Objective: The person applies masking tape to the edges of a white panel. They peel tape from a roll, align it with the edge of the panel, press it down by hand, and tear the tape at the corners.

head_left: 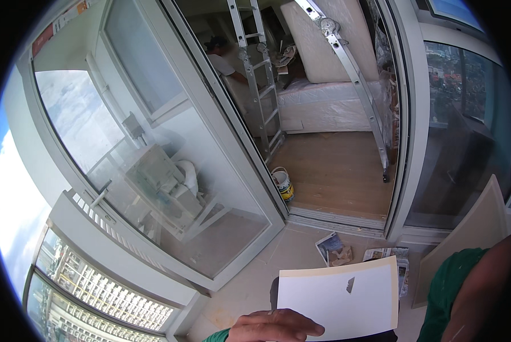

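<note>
A flat white sheet or board (324, 308) with a cream border lies in front of me at the bottom, over something dark that shows at its edges. My left hand (275, 326) rests across its near left corner, fingers stretched toward the right. Nothing shows gripped in it, though the lower part of the hand is cut off by the frame. Near the board's upper right is a small grey angular piece or mark (350, 284); I cannot tell which. At the right, my green-sleeved right arm (472, 279) runs down out of the picture, and its hand is out of sight.
Newspapers (389, 254) lie on the tiles by the door track (335, 223). A paint bucket (283, 184), a folding ladder (352, 80) and a plastic-wrapped mattress (329, 105) stand inside, where another person (224, 62) is. A panel (466, 245) leans at right; a glass door (170, 142) stands left.
</note>
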Tool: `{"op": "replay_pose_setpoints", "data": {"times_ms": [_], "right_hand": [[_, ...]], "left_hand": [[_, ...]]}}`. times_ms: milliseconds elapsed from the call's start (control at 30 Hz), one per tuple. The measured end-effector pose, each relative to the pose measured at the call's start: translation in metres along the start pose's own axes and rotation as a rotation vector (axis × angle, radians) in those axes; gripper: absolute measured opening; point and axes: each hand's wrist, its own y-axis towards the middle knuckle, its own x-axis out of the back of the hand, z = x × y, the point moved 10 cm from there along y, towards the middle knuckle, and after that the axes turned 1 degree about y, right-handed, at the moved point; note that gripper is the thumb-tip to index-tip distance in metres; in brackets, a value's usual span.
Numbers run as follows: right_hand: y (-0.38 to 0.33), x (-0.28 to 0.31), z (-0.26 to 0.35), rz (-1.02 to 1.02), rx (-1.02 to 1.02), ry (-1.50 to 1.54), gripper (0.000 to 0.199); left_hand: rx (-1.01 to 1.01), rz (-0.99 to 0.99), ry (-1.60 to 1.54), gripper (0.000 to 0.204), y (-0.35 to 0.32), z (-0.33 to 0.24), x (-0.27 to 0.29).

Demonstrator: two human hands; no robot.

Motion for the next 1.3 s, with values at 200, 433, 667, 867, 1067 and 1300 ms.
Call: {"op": "replay_pose_setpoints", "data": {"times_ms": [200, 433, 667, 867, 1067, 1300], "right_hand": [[0.037, 0.015, 0.010, -0.050, 0.009, 0.026, 0.050], [0.075, 0.044, 0.036, -0.065, -0.065, -0.153, 0.050], [0.106, 0.067, 0.066, -0.151, -0.011, -0.310, 0.051], [0.093, 0.079, 0.080, -0.274, 0.149, -0.360, 0.051], [0.079, 0.118, 0.109, -0.325, 0.217, -0.437, 0.052], [0.056, 0.119, 0.108, -0.329, 0.299, -0.510, 0.052]], "left_hand": [[-0.071, 0.227, -0.099, 0.096, 0.002, -0.005, -0.029], [-0.057, 0.367, -0.218, 0.099, 0.039, -0.010, -0.053], [-0.183, 0.232, -0.182, 0.068, 0.053, 0.006, -0.037], [-0.650, -0.377, 0.776, 0.074, -0.009, -0.101, 0.045], [-0.889, -0.435, 1.183, 0.071, 0.040, -0.213, 0.002], [-0.751, -0.270, 1.103, 0.068, 0.042, -0.180, 0.021]]}}
